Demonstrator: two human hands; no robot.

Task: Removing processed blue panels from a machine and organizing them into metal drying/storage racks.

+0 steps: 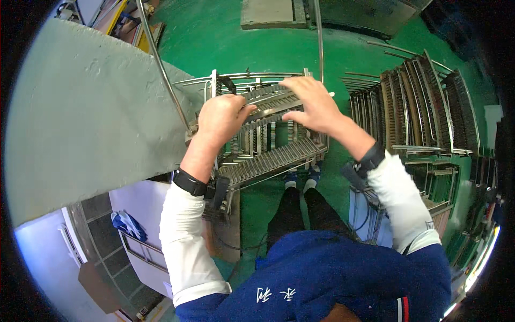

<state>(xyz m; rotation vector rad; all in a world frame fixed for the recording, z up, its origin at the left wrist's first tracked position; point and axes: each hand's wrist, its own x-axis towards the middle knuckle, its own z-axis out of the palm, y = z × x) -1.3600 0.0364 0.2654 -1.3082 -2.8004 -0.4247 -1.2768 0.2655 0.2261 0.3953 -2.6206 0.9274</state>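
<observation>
A slotted metal rack section, with a shiny flat bar and toothed edges, slants across in front of me between my hands. My left hand is closed at its left end, fingers curled and thumb pointing right. At the right end my right hand spans the piece, fingers along the far edge and thumb by the near one. Below both hands stands a metal frame with upright posts and more toothed strips inside. A wide slotted strip runs along its near side. My palms hide the ends of the held piece.
A big grey-green panel rises at the left, with a metal pole beside it. Stacked slotted racks stand at the right on the green floor. My feet are just behind the frame. A blue-and-white cloth item lies lower left.
</observation>
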